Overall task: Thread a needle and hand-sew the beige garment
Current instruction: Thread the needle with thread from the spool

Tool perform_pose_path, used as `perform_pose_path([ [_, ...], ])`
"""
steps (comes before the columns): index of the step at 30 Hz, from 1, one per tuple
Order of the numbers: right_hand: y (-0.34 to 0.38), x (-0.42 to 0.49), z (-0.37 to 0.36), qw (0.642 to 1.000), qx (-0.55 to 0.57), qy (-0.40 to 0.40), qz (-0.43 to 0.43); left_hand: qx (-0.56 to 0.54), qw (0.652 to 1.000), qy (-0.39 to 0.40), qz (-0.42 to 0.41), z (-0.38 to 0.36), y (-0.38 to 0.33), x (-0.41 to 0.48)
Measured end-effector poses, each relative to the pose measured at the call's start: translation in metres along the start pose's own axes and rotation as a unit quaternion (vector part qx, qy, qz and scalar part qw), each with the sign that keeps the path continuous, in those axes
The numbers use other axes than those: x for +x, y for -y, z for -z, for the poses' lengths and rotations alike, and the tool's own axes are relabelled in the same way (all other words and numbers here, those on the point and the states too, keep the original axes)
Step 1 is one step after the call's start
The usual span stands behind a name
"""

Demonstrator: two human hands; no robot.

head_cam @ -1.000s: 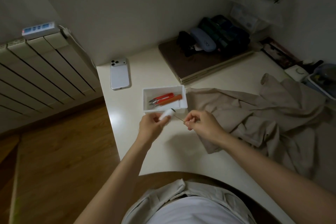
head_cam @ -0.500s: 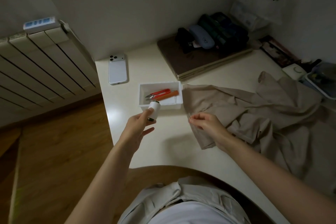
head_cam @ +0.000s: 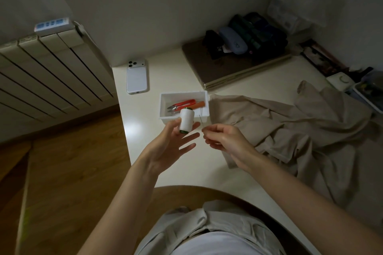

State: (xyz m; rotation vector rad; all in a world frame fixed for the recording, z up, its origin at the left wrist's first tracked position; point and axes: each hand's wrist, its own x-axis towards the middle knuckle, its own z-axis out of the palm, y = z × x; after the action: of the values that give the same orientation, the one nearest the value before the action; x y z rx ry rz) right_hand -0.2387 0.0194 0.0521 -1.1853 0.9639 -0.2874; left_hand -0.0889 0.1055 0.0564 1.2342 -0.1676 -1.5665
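The beige garment (head_cam: 279,122) is lying crumpled across the table's (head_cam: 178,80) right side, while near the white tray (head_cam: 162,107) the left hand (head_cam: 167,147) is gripping a white thread spool (head_cam: 186,121) upright and the right hand (head_cam: 226,141) is pinching a thin needle (head_cam: 200,120).

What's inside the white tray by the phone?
Red thread snips and an orange tool lie in the white tray. The spool in the left hand covers its near part; anything there is hidden. The right hand holds a needle across its near wall.
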Motion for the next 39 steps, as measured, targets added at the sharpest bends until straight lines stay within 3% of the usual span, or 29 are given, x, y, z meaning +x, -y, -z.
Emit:
perform_pose_path([
  [12,-0.001,0.002,-0.002,1.0,0.002,0.002,0.009,0.021,0.999,-0.04,-0.005,-0.014,0.003,0.01],
  [15,-0.005,0.005,-0.003,0.998,-0.027,-0.03,0.046,0.004,0.998,-0.065,0.0,-0.016,0.004,0.012],
  [18,-0.01,0.004,-0.002,0.972,-0.122,-0.115,0.164,-0.026,0.995,-0.092,0.0,-0.017,0.002,0.014],
  [21,-0.014,0.0,-0.001,0.932,-0.218,-0.144,0.249,-0.036,0.995,-0.098,0.0,-0.017,-0.001,0.014],
  [25,-0.02,0.003,-0.007,0.87,-0.345,-0.189,0.297,-0.038,0.995,-0.094,0.001,-0.019,-0.002,0.014],
  [29,-0.018,0.009,-0.015,0.832,-0.376,-0.239,0.33,-0.043,0.995,-0.09,0.003,-0.022,-0.002,0.014],
  [33,-0.014,0.014,-0.019,0.818,-0.378,-0.261,0.345,-0.054,0.995,-0.087,0.001,-0.024,-0.003,0.015],
  [39,-0.016,0.015,-0.019,0.841,-0.342,-0.235,0.347,-0.066,0.995,-0.079,0.003,-0.021,-0.004,0.018],
])
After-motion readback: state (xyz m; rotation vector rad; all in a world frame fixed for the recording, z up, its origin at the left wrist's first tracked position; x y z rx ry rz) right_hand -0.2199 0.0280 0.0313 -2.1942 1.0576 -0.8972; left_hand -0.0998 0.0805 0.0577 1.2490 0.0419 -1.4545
